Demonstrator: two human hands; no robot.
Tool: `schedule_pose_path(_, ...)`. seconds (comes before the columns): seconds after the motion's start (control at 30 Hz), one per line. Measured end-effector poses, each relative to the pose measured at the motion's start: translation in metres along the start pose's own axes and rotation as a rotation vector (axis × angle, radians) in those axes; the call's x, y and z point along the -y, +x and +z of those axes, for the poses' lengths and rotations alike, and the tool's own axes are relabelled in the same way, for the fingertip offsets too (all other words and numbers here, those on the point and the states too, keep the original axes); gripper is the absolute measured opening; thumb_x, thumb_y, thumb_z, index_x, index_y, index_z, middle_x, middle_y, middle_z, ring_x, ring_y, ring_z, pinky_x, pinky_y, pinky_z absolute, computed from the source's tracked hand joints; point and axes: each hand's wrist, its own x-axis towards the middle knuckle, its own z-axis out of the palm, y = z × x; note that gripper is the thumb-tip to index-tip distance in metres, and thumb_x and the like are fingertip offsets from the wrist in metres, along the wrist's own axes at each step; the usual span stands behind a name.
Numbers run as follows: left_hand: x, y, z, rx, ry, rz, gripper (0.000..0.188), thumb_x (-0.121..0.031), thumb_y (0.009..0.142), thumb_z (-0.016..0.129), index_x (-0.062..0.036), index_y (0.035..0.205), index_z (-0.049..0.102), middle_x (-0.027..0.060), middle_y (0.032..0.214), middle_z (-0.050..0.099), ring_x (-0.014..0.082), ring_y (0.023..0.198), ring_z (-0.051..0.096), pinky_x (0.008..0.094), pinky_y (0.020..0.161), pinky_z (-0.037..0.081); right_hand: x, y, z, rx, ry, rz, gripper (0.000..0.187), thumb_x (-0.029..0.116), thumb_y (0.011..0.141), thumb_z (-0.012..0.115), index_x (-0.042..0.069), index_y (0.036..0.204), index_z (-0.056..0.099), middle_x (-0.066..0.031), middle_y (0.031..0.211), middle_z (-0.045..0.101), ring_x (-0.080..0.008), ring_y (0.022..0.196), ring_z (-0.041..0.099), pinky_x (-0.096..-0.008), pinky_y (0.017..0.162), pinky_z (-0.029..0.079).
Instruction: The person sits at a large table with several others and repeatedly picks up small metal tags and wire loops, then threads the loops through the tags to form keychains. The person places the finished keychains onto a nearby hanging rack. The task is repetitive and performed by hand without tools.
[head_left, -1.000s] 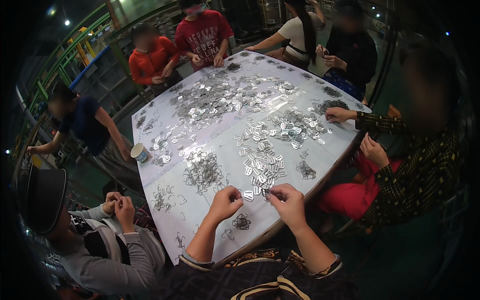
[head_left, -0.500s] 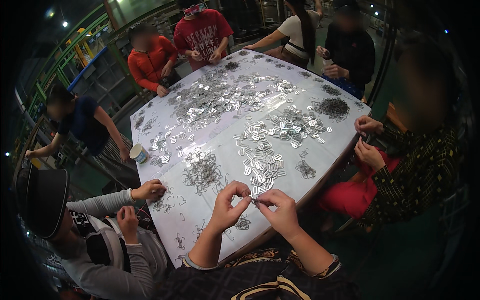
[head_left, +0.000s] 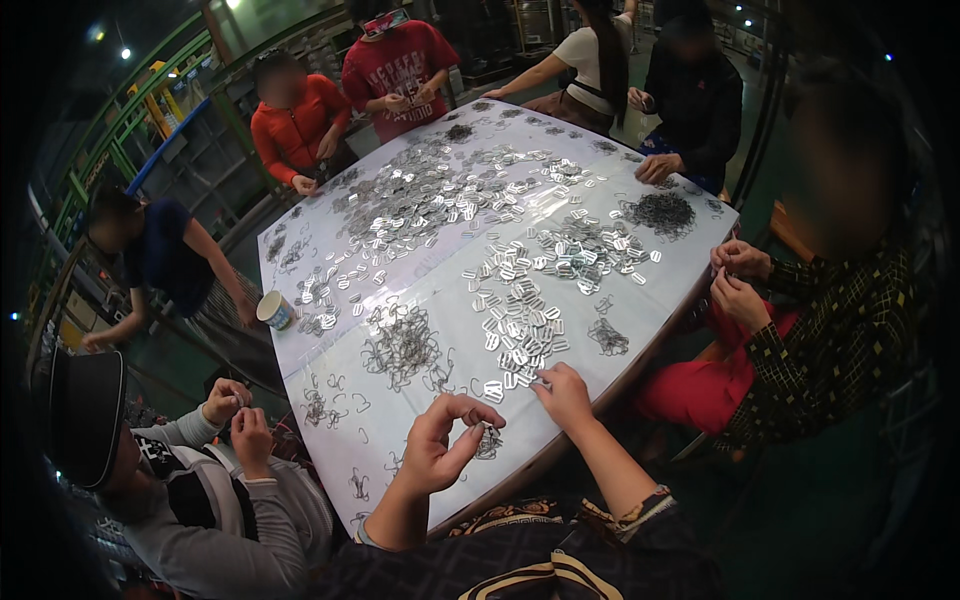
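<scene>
My left hand (head_left: 445,442) is raised over the table's near edge, thumb and forefinger curled toward each other. Something thin and dark seems to be at their tips, but I cannot make it out against the small heap of wire hooks (head_left: 488,443) behind. My right hand (head_left: 566,398) reaches to the near end of a pile of flat, slotted metal buckles (head_left: 525,325). Its fingertips close at the edge of one buckle there. A larger tangle of bent wire hooks (head_left: 402,343) lies beyond my left hand.
The white-covered table (head_left: 420,290) bears more buckles (head_left: 420,190) in its far half and a dark hook heap (head_left: 660,213) at the right. A paper cup (head_left: 275,310) stands at the left edge. Several co-workers surround the table, with a grey sleeve (head_left: 270,520) close on my left.
My hands have parted. The right has moved forward to the buckle pile; the left stays back, slightly lower. The grey-sleeved co-worker has drawn a hand off the table to meet the other.
</scene>
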Motion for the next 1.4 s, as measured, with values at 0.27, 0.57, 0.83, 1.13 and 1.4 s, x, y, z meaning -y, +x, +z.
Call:
schedule_pose_path(0.27,-0.004,-0.005,0.005,0.014,-0.022,-0.028,0.009,0.004,0.087,0.054,0.0,0.093,0.049,0.0132,0.099,0.067,0.0117,0.083,0.055,0.0279,0.078,0.044,-0.007,0.02,0.023,-0.078,-0.25,0.038,0.028,0.015,0.073,0.077,0.006,0.098,0.067,-0.0102,0.09,0.058,-0.0303,0.091,0.059,-0.0414,0.079,0.047)
schedule_pose_path(0.57,0.003,-0.008,0.025,0.05,-0.042,-0.087,0.009,0.002,0.088,0.056,-0.0004,0.094,0.05,0.0138,0.098,0.068,0.0154,0.087,0.063,0.0299,0.081,0.049,0.021,0.005,-0.018,-0.032,0.437,0.261,0.022,0.004,0.077,0.073,0.003,0.098,0.069,-0.0077,0.076,0.068,-0.0194,0.071,0.066,-0.0312,0.066,0.052)
schedule_pose_path(0.83,0.016,-0.004,0.058,0.154,0.115,-0.14,0.009,0.001,0.088,0.059,0.0009,0.094,0.052,0.0123,0.094,0.068,0.0158,0.089,0.065,0.0294,0.081,0.05,0.099,-0.043,-0.11,-0.116,0.706,0.167,0.019,-0.001,0.08,0.07,0.001,0.099,0.07,-0.0067,0.078,0.068,-0.0092,0.071,0.065,-0.0229,0.064,0.052)
schedule_pose_path(1.13,0.024,-0.006,0.086,0.176,0.222,-0.144,0.012,-0.003,0.085,0.064,-0.0002,0.092,0.056,0.0077,0.08,0.064,0.0132,0.075,0.061,0.0262,0.07,0.048,0.121,-0.072,-0.137,-0.26,0.397,-0.012,0.019,-0.005,0.075,0.071,0.0,0.093,0.071,-0.0091,0.077,0.067,-0.0146,0.067,0.066,-0.0252,0.061,0.051)
schedule_pose_path(1.4,0.04,-0.005,0.084,0.256,0.23,-0.225,0.028,-0.014,0.087,0.067,-0.0003,0.11,0.057,0.0137,0.105,0.065,0.0204,0.097,0.062,0.0319,0.086,0.047,0.109,-0.092,-0.137,-0.374,0.307,-0.034,0.017,-0.006,0.074,0.071,0.0,0.09,0.07,-0.0087,0.075,0.066,-0.016,0.066,0.063,-0.026,0.06,0.05)
